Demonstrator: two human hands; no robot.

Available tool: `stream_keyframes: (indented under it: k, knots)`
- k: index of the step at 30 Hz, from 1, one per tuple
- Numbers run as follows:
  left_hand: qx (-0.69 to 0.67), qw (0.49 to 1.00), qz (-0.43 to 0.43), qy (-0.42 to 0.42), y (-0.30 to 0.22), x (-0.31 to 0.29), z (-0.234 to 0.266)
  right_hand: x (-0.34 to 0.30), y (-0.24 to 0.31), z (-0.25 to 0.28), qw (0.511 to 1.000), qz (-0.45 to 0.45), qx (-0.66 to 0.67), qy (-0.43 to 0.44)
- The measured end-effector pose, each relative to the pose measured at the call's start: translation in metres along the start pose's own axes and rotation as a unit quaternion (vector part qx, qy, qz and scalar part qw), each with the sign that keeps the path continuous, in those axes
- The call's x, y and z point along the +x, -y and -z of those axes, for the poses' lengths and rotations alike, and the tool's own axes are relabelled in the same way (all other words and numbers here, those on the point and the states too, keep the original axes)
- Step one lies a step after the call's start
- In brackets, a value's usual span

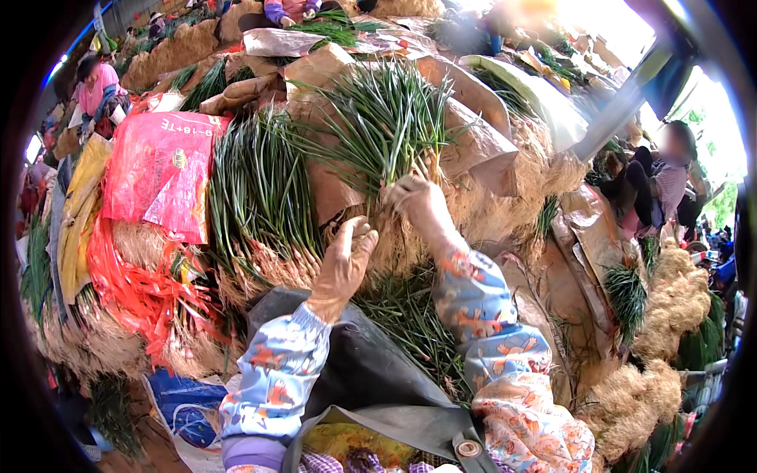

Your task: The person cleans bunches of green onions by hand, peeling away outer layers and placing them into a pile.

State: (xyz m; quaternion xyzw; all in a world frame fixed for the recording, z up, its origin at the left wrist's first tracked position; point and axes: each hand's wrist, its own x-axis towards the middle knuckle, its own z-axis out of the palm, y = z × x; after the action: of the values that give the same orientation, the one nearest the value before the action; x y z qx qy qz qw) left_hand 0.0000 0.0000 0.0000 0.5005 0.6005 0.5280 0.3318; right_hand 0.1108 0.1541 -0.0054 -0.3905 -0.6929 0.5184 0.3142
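The head view shows me two bare hands working close together over heaps of long green stalks. The right hand [419, 203] reaches in at the lower, pale end of a fanned-out green bunch [393, 118], its fingers bent inward against the stems; they are blurred, so I can't tell whether they are clamped on anything. The bunch lies just above that hand, its leaves spreading up and outward over brown sheets [331, 169]. Lower and to the left, the left hand [345, 256] is raised with its fingers loosely curved and nothing visible between them. Just beside it, a thick row of stalks [264, 181] lies with its pinkish root ends down, next to a bright red sheet [162, 169] (hard to miss, that colour). Below the hands, more loose greens [414, 319] lie beside a dark apron [347, 355]. Both patterned sleeves [276, 366] are light blue with orange figures. Further off at upper left, a person in pink [100, 87] sits among the piles.
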Motion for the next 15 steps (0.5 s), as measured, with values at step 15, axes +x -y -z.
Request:
stream_keyframes:
  k: [15]
  knots:
    - [-0.727,0.631,0.203,0.181,0.015,-0.065,-0.021,-0.103,0.005,-0.023,0.807,-0.182,0.487,0.279]
